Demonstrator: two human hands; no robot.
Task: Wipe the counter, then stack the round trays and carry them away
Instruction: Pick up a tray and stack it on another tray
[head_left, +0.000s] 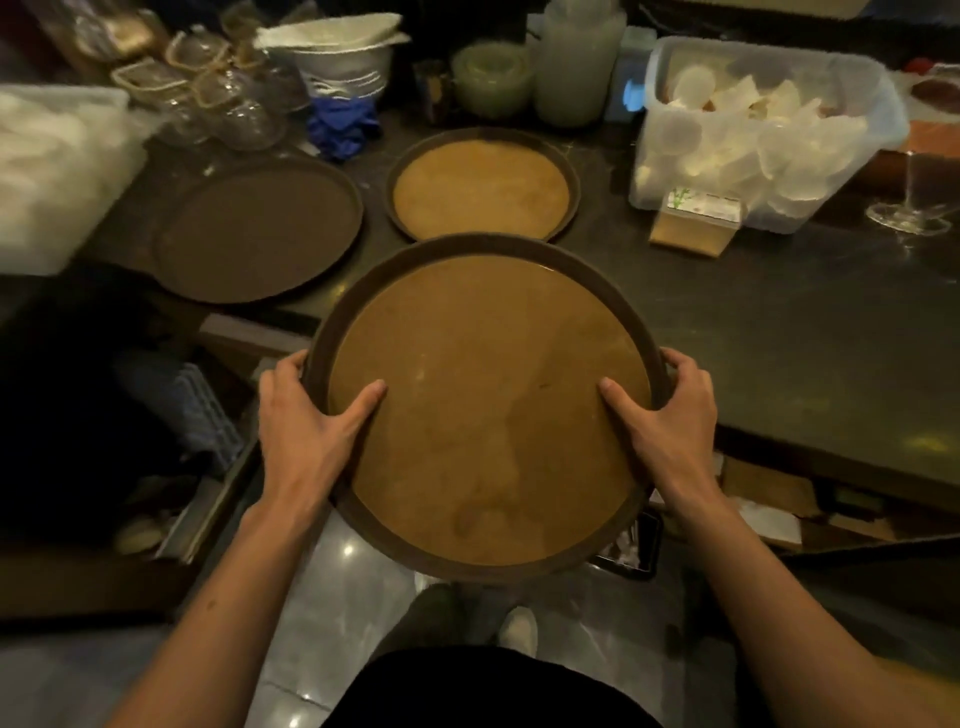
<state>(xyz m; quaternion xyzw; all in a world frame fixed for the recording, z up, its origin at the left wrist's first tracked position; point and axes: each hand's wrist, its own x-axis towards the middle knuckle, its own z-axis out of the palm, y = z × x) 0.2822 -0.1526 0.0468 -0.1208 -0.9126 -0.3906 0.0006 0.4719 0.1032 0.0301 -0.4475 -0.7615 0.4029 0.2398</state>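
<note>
I hold a large round tray with a tan inside and a dark brown rim, in front of the dark counter and partly past its edge. My left hand grips its left rim with the thumb on the tan surface. My right hand grips the right rim the same way. A second round tray with a tan inside lies on the counter behind it. To the left lies a dark brown round tray, which seems to rest on another one.
Behind the trays stand glass jars, a blue cloth, a white bowl and pale containers. A clear plastic tub of cups and a small card box sit at right, with a wine glass beyond. Shelves and a tiled floor lie below.
</note>
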